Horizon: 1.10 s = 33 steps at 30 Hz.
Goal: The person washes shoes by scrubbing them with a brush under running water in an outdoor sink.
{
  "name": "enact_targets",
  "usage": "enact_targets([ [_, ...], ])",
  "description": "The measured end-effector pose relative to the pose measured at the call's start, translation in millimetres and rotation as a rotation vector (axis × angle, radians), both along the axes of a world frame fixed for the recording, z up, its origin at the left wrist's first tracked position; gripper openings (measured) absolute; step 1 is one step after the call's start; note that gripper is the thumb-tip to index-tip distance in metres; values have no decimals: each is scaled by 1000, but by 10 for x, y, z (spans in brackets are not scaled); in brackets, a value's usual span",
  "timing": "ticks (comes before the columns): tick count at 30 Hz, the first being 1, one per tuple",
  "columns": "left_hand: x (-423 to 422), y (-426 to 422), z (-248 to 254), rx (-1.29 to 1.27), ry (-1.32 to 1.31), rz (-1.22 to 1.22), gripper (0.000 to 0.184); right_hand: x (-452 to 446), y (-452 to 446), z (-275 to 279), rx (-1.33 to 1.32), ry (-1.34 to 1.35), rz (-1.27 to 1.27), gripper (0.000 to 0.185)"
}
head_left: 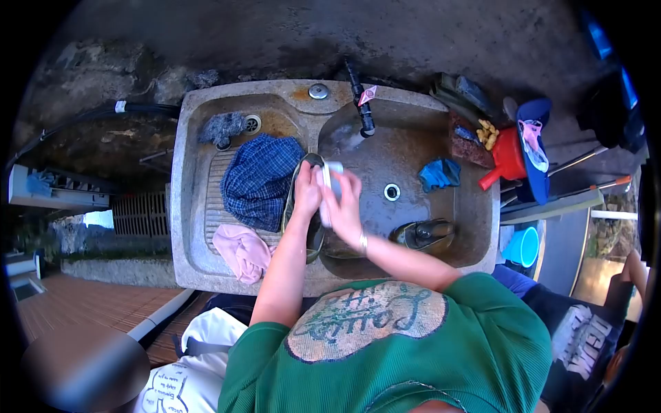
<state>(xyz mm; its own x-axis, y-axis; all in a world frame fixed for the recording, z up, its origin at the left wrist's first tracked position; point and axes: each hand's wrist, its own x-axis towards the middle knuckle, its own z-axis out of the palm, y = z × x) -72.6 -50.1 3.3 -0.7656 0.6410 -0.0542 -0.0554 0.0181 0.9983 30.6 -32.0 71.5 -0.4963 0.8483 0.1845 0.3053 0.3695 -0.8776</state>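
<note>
A dark shoe (315, 242) with a pale sole edge lies along the divider between the two sink basins. My left hand (308, 189) is closed around its upper part. Close beside it, my right hand (342, 203) grips a white brush-like block (335, 168), pressed near the shoe; motion blurs its exact form. A matching dark shoe (425, 235) rests in the lower right of the right basin. Just left of my left hand, a blue checked cloth (258, 180) is bunched on the ribbed washboard part of the left basin.
The stone double sink (330, 279) has a black tap (360, 103). A pink cloth (242, 252), grey scrubbing mesh (222, 129) and blue crumpled wrapper (439, 175) lie in it. A red dipper (506, 155) and blue cap (536, 110) sit right. Other people (585, 330) stand nearby.
</note>
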Motion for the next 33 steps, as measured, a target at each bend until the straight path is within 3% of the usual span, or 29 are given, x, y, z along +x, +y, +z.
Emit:
enact_targets([
  [3,27,-4,80,-9,-27,-49,19,-136,135,-148,-25,4,-73,37],
  [5,43,-13,309,-239,223,-79,18,-463,617,-350,-154,-67,-177,32],
  [7,84,16,392,-317,366,-146,18,-533,924,-516,-187,-126,-98,28],
  [9,103,-3,542,-330,535,-351,15,-277,947,-393,-157,-53,-60,30],
  [11,205,-50,793,-511,630,-636,13,70,914,-279,-119,-30,-28,31],
  [15,421,-149,896,-494,913,-691,19,577,623,-198,-52,2,-13,32],
  [17,569,-171,868,-503,457,-535,24,657,487,-84,-52,19,0,32],
  [19,710,-222,776,-489,284,-369,30,693,323,84,-5,16,25,32],
  [21,790,-250,581,-341,-150,-163,32,764,208,134,-33,-12,34,33],
  [22,817,-296,224,-166,-353,-111,36,797,161,159,1,-33,76,34],
  [24,801,-302,375,-250,-187,-138,35,698,200,155,124,-105,107,34],
  [27,817,-373,513,-539,164,-333,27,238,582,-276,52,-236,-28,33],
  [29,863,-447,625,-648,421,-495,27,169,721,-540,-95,-212,-22,33],
  [31,844,-518,1002,-815,477,-549,26,314,607,-555,-3,-130,66,31],
  [33,760,-633,1132,-845,465,-437,29,480,498,-434,-605,2,76,34],
])
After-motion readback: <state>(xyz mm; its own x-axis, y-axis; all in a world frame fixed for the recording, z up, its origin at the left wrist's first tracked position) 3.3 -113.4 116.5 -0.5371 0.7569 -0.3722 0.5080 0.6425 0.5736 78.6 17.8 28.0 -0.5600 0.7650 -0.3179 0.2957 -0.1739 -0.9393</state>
